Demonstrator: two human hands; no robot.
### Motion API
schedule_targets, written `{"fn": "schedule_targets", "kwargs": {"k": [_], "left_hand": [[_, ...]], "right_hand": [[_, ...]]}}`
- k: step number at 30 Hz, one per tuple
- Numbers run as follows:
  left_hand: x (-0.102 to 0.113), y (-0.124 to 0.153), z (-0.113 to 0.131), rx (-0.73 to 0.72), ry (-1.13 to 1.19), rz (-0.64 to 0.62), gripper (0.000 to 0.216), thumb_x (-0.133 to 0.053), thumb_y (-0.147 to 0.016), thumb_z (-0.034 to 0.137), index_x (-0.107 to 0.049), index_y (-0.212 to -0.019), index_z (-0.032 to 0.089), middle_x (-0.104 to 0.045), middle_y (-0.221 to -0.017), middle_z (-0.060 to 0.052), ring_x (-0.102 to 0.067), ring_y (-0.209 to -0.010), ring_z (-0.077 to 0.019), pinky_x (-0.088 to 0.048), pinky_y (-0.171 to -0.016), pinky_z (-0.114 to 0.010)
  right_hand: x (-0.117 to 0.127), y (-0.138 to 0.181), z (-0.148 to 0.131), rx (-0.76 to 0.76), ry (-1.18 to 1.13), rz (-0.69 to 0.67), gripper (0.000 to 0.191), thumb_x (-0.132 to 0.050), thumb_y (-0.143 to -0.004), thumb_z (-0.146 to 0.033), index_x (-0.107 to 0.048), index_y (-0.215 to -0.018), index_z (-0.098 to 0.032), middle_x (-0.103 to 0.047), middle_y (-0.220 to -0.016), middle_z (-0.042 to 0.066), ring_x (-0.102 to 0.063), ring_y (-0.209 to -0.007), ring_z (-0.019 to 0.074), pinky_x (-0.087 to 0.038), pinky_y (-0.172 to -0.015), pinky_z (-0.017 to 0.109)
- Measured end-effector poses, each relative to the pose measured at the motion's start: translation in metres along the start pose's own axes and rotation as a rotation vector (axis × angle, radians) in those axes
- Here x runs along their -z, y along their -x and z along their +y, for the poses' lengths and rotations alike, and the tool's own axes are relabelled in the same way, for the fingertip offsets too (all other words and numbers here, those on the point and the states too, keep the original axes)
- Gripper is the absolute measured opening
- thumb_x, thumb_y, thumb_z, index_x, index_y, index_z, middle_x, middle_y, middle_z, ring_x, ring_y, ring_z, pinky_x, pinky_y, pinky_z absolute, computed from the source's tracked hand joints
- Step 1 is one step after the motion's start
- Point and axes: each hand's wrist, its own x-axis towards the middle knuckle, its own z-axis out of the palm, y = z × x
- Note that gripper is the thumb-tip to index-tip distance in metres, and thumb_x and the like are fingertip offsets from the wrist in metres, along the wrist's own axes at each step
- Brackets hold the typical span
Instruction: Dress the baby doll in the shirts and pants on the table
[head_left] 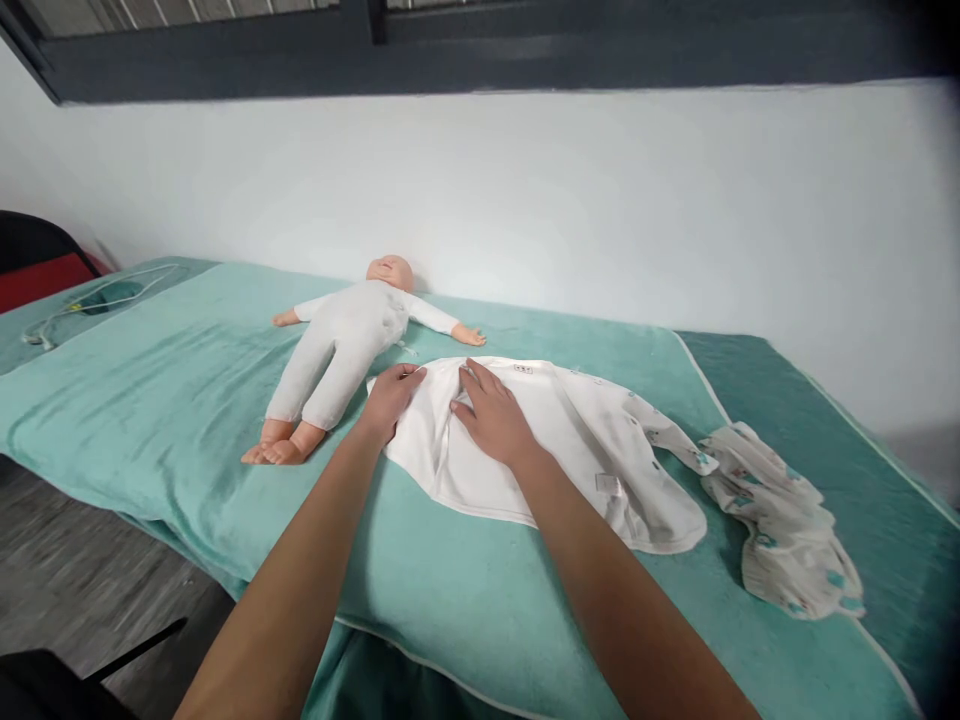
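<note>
A white baby garment (570, 430) lies spread flat on a teal towel (172, 400). My left hand (390, 398) rests on the garment's left edge, fingers together and curled over the cloth. My right hand (491, 412) lies flat on the garment's middle with fingers stretched out. A baby doll (341, 345) in a white suit lies on its back just left of the garment, arms spread, head toward the wall.
A crumpled patterned cloth (784, 525) lies at the right on a darker teal towel (892, 500). A white wall (600, 200) stands close behind. A tube or cord (82, 305) lies far left near a red-and-black chair (37, 265). Grey floor (67, 580) shows lower left.
</note>
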Motion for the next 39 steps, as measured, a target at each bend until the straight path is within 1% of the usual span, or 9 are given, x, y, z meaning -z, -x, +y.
{"fn": "schedule_targets", "kwargs": {"k": [8,13,16,20,24,26,29,35,39], "left_hand": [[0.003,0.002,-0.009,-0.129,-0.088,0.099,0.037,-0.063,-0.079,0.040,-0.066,-0.109,0.019,-0.067,-0.088,-0.003,-0.060,-0.079,-0.0174,-0.047,-0.074,-0.029],[-0.002,0.030,-0.013,-0.549,-0.492,0.358,0.022,-0.047,-0.091,0.030,-0.064,-0.101,0.020,-0.065,-0.108,-0.010,-0.059,-0.103,-0.0234,-0.046,-0.091,-0.037],[-0.003,0.065,-0.015,-0.800,-0.665,0.168,0.020,-0.044,-0.094,0.027,-0.063,-0.088,0.022,-0.066,-0.090,-0.007,-0.060,-0.093,-0.0222,-0.045,-0.087,-0.037],[0.000,0.109,-0.021,-0.865,-0.810,-0.180,0.034,-0.044,-0.097,0.029,-0.052,-0.065,0.022,-0.054,-0.063,-0.002,-0.050,-0.065,-0.0173,-0.038,-0.065,-0.033],[0.001,0.127,-0.026,-0.921,-0.828,-0.170,0.039,-0.045,-0.098,0.025,-0.043,-0.059,0.021,-0.048,-0.059,-0.001,-0.045,-0.061,-0.0155,-0.036,-0.063,-0.032],[0.000,0.128,-0.027,-0.943,-0.841,-0.117,0.038,-0.046,-0.097,0.024,-0.043,-0.060,0.021,-0.048,-0.059,0.000,-0.044,-0.061,-0.0152,-0.035,-0.062,-0.031],[-0.003,0.125,-0.028,-0.984,-0.890,-0.026,0.035,-0.049,-0.096,0.021,-0.044,-0.061,0.021,-0.047,-0.059,0.000,-0.043,-0.061,-0.0151,-0.034,-0.062,-0.031],[-0.015,0.131,-0.025,-1.137,-1.024,0.149,0.030,-0.058,-0.091,0.018,-0.047,-0.063,0.020,-0.049,-0.059,0.001,-0.042,-0.062,-0.0158,-0.033,-0.062,-0.032],[-0.048,0.144,-0.018,-1.170,-0.989,0.174,0.022,-0.060,-0.090,0.018,-0.053,-0.069,0.020,-0.059,-0.066,-0.001,-0.049,-0.068,-0.0173,-0.036,-0.067,-0.033]], "right_hand": [[-0.009,-0.002,0.002,-0.057,0.101,-0.034,0.051,-0.034,-0.103,-0.042,-0.046,-0.146,-0.016,-0.039,-0.160,0.011,-0.031,-0.149,0.0261,-0.025,-0.120,0.049],[-0.003,0.008,0.001,-0.092,0.121,-0.050,0.051,-0.034,-0.103,-0.042,-0.047,-0.147,-0.017,-0.037,-0.161,0.011,-0.029,-0.150,0.0278,-0.023,-0.120,0.052],[0.005,0.026,-0.002,-0.099,0.129,-0.106,0.056,-0.033,-0.104,-0.046,-0.044,-0.149,-0.016,-0.032,-0.162,0.013,-0.026,-0.152,0.0291,-0.021,-0.121,0.052],[0.031,0.065,-0.006,-0.042,0.053,-0.213,0.061,-0.037,-0.102,-0.049,-0.041,-0.152,-0.014,-0.025,-0.165,0.013,-0.019,-0.154,0.0287,-0.017,-0.123,0.052],[0.079,0.093,0.011,0.013,-0.309,-0.400,0.053,-0.046,-0.098,-0.054,-0.054,-0.144,-0.028,-0.044,-0.157,0.003,-0.037,-0.147,0.0254,-0.031,-0.120,0.045],[0.103,0.098,0.036,-0.137,-0.370,-0.229,0.045,-0.046,-0.099,-0.049,-0.059,-0.137,-0.031,-0.058,-0.146,0.002,-0.054,-0.134,0.0249,-0.042,-0.112,0.043],[0.124,0.104,0.085,-0.423,-0.046,0.231,0.042,-0.054,-0.092,-0.033,-0.062,-0.131,-0.019,-0.063,-0.135,0.012,-0.058,-0.125,0.0311,-0.044,-0.108,0.049],[0.116,0.120,0.127,-0.509,0.383,0.178,0.034,-0.047,-0.091,-0.019,-0.069,-0.118,-0.017,-0.072,-0.117,0.013,-0.063,-0.111,0.0330,-0.044,-0.095,0.046],[0.114,0.119,0.120,-0.401,0.442,0.420,0.035,-0.044,-0.090,-0.012,-0.074,-0.108,-0.019,-0.074,-0.107,0.010,-0.062,-0.105,0.0301,-0.041,-0.095,0.044]]}}
